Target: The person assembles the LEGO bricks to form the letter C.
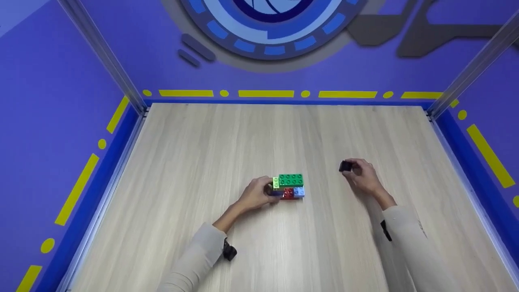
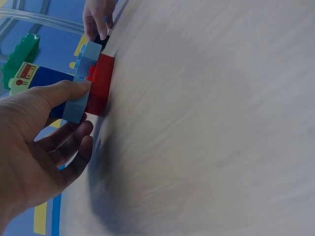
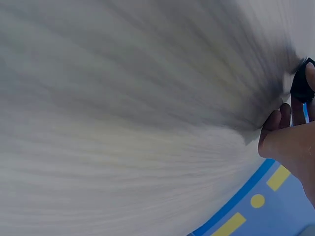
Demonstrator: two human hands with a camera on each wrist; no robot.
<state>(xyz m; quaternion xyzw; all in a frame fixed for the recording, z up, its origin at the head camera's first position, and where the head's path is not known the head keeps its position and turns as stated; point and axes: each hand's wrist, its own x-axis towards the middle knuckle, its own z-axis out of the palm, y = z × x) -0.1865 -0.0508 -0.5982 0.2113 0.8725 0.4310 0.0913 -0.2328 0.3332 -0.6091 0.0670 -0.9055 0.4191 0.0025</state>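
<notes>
My left hand (image 1: 255,194) grips a stack of toy building bricks at its left end, near the middle of the table. In the left wrist view, the thumb presses on a light blue brick (image 2: 88,58) above a red brick (image 2: 102,81). Farther up come a dark blue brick (image 2: 51,76), a pale green brick with a printed face (image 2: 23,78) and a long green brick (image 2: 22,56). Off to the right, my right hand (image 1: 365,177) pinches a small black block (image 1: 345,166) between thumb and fingers; it sits apart from the stack.
Both hands work over a light wood-grain table (image 1: 227,134). Blue panels with yellow dashes, such as the back wall (image 1: 267,81), enclose its left, back and right sides. Metal posts stand at the back corners. A black device (image 1: 230,252) is strapped to the left wrist.
</notes>
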